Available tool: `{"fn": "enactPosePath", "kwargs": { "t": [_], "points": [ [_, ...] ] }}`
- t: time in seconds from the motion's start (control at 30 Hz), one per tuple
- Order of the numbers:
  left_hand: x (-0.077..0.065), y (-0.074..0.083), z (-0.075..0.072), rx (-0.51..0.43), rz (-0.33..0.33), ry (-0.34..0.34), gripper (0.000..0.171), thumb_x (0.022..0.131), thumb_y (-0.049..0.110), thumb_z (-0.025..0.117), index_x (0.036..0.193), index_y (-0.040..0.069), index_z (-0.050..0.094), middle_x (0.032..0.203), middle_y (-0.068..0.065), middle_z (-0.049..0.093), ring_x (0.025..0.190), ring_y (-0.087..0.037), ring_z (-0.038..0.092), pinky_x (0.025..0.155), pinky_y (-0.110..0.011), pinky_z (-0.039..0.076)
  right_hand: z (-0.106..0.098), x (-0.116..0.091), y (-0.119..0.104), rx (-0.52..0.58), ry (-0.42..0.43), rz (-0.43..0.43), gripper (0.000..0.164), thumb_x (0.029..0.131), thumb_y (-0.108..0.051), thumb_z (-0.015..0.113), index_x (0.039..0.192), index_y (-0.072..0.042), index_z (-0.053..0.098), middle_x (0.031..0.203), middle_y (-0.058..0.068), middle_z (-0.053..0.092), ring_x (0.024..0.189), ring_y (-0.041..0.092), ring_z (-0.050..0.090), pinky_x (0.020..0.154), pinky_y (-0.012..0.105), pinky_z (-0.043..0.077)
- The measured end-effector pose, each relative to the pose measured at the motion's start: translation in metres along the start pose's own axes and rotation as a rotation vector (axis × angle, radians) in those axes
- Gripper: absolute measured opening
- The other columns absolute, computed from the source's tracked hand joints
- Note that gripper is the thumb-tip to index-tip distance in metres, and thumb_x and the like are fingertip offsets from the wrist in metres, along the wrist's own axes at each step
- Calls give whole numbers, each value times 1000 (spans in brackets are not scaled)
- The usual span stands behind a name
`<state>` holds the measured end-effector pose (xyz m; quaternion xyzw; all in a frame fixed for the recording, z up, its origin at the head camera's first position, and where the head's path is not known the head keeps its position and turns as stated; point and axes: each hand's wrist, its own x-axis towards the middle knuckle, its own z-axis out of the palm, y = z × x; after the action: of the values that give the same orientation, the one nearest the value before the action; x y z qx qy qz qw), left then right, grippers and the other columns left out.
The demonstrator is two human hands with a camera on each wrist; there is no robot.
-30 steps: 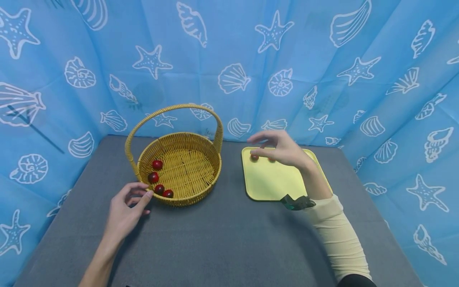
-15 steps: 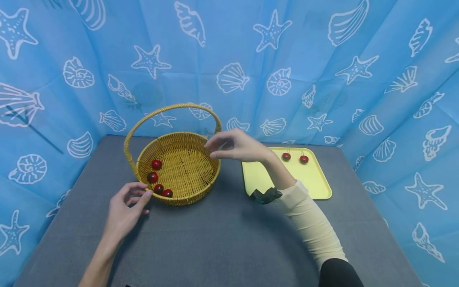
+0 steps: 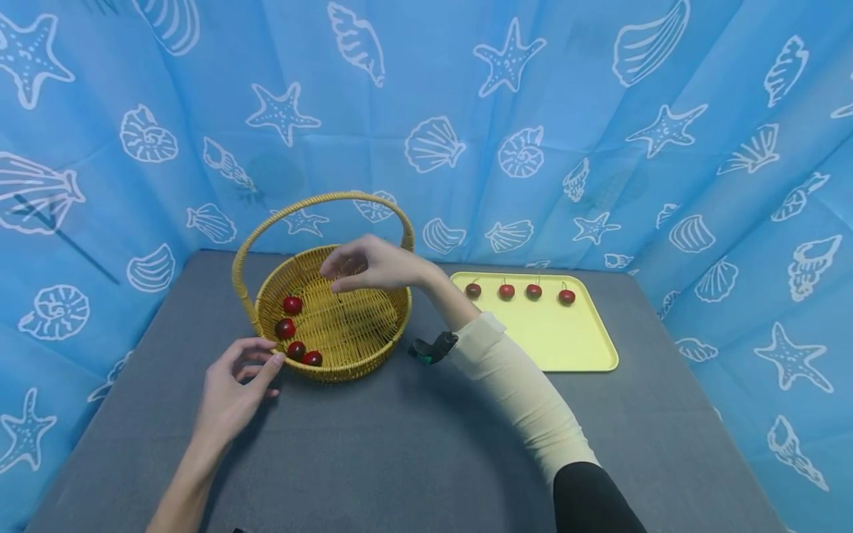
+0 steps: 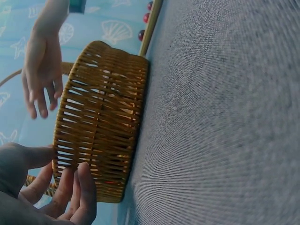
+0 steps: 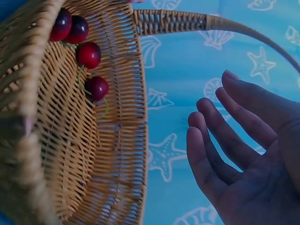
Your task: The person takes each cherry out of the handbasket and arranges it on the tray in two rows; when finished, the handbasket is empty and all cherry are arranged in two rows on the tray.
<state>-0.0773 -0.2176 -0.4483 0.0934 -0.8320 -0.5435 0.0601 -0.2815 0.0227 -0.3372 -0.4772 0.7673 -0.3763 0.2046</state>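
Observation:
The left hand (image 3: pixel 232 386) grips the near-left rim of a round yellow wicker basket (image 3: pixel 356 368). In the left wrist view, its thumb lies at the rim and its fingers press the woven outer wall. Several dark red cherries (image 3: pixel 285 329) lie along the basket's left side, and green stems show in the right wrist view. Above the basket, under the arched handle (image 3: pixel 313 200), hovers the right hand (image 3: pixel 376 265). Its fingers are loosely bent with nothing between them; the palm (image 5: pixel 267 187) appears bare in the right wrist view.
A yellow tray (image 3: pixel 533 340) lies to the right of the basket on the grey cloth-covered table (image 3: pixel 373 459). Several stemmed cherries (image 3: pixel 506 292) stand in a row along its far side. A blue shell-patterned curtain (image 3: pixel 426 89) hangs behind and at both sides.
The right hand has swept left from over the tray to above the basket, uncovering the row of cherries on the tray. The left hand stays at the basket's rim.

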Motion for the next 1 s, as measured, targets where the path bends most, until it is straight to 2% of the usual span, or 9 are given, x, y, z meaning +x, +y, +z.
{"fn": "enactPosePath", "kwargs": {
  "t": [0.17, 0.33, 0.4, 0.63, 0.87, 1.0],
  "points": [
    [1, 0, 1, 9, -14, 4, 43, 108, 36, 69, 141, 10, 60, 127, -15, 65, 95, -10, 72, 72, -28, 70, 7, 22, 4, 16, -15, 38, 35, 102, -21, 77, 134, -8, 72, 134, 9, 76, 120, 16, 73, 109, 26, 61],
    [2, 0, 1, 3, 0, 10, 43, 108, 35, 69, 140, 8, 60, 125, -16, 66, 94, -10, 73, 71, -29, 71, 14, 43, 10, 69, -23, 58, 33, 103, -17, 77, 133, -5, 73, 136, 16, 74, 122, 17, 71, 107, 20, 59],
    [2, -1, 1, -1, 5, 12, 42, 108, 34, 70, 140, 7, 60, 124, -16, 66, 93, -10, 74, 70, -30, 71, 17, 49, 15, 76, -32, 62, 32, 103, -15, 76, 133, -3, 72, 138, 19, 73, 123, 18, 71, 107, 22, 60],
    [1, 0, 1, 3, 6, 17, 42, 108, 33, 70, 139, 7, 61, 124, -17, 67, 93, -11, 74, 70, -30, 71, 32, 65, 29, 144, -92, 174, 38, 108, -12, 68, 142, 3, 65, 141, 21, 70, 126, 33, 69, 104, 53, 65],
    [1, 1, 1, 9, -8, 15, 41, 108, 33, 69, 140, 8, 60, 125, -16, 66, 93, -11, 73, 71, -29, 71, 49, 74, 39, 190, -127, 299, 39, 109, -15, 67, 145, 1, 63, 140, 18, 70, 129, 35, 70, 108, 46, 64],
    [1, 0, 2, 15, -6, 13, 43, 108, 35, 70, 140, 8, 60, 125, -17, 66, 93, -11, 73, 71, -29, 71, 56, 75, 42, 290, -140, 385, 44, 108, -14, 68, 150, -2, 59, 143, 19, 67, 135, 37, 67, 114, 47, 62]
  ]
}}
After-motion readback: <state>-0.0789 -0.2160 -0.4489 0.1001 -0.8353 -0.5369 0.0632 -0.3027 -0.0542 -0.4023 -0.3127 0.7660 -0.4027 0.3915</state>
